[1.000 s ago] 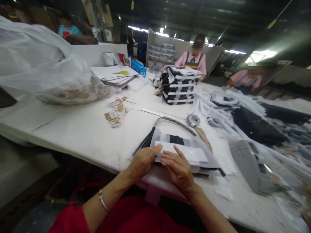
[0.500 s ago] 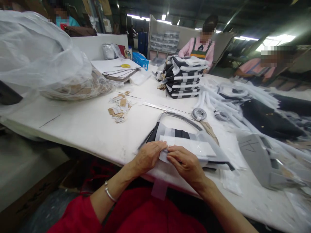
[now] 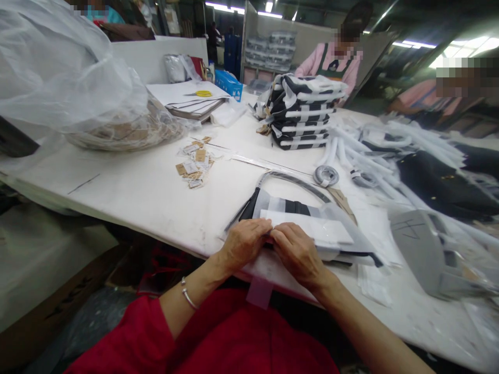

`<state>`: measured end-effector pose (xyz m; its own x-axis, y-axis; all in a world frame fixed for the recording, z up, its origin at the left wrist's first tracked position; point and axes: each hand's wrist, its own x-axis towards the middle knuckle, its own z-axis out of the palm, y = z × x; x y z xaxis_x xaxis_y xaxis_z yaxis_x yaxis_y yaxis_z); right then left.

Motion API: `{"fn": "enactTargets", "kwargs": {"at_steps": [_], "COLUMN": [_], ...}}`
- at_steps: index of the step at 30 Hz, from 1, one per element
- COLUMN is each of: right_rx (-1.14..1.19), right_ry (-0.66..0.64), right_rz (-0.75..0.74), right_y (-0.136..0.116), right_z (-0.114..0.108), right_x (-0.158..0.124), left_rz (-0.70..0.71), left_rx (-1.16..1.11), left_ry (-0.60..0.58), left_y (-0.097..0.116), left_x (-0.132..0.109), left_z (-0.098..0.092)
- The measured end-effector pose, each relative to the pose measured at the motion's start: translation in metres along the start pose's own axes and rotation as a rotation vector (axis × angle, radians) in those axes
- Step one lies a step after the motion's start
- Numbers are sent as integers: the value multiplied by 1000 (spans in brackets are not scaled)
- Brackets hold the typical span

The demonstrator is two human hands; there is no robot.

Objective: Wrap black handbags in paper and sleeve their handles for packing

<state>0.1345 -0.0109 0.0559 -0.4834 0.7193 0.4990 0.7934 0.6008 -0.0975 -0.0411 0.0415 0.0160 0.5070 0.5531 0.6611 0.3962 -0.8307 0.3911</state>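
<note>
A black handbag point(image 3: 298, 207), partly covered with white wrapping and with a wrapped looped handle point(image 3: 293, 178), lies flat at the table's near edge. Across it lies a flat white sheet or packet point(image 3: 327, 227). My left hand point(image 3: 247, 240) is closed at the bag's near left edge, its fingertips almost meeting those of my right hand point(image 3: 294, 252). My right hand is also closed, pinching beside the near left end of the white sheet. What sits between the fingertips is hidden by the fingers.
Paper tags point(image 3: 195, 163) lie in a loose pile on the white table point(image 3: 148, 189). A large plastic bag point(image 3: 74, 78) stands at left. Behind are yellow scissors point(image 3: 202, 93), a blue box point(image 3: 228, 84) and stacked wrapped bags point(image 3: 302, 111). A grey piece point(image 3: 417, 249) lies right. Co-workers sit beyond.
Both hands have drawn closer together, and the right fingers have curled in more. A pale flap that showed below the fingertips is now covered. The view has shifted slightly.
</note>
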Motion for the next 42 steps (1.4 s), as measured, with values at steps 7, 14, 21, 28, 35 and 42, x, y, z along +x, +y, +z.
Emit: {"fn": "enactTargets", "kwargs": {"at_steps": [7, 14, 21, 28, 35, 42], "right_rx": [-54, -101, 84, 105, 258, 381], "right_ry": [-142, -160, -163, -69, 100, -84], "right_rz": [-100, -129, -194, -115, -62, 217], "right_y": [8, 14, -18, -36, -17, 7], "right_z": [-8, -13, -19, 15, -20, -25], "right_x": [5, 8, -63, -72, -22, 6], "left_rz": [41, 110, 179, 207, 185, -38], "left_rx": [49, 111, 137, 176, 240, 70], "left_ry": [-16, -53, -128, -135, -192, -208], "left_y": [-4, -8, -5, -6, -2, 18], "left_x": [0, 1, -1, -6, -15, -7], "left_z": [1, 2, -3, -5, -9, -18]}}
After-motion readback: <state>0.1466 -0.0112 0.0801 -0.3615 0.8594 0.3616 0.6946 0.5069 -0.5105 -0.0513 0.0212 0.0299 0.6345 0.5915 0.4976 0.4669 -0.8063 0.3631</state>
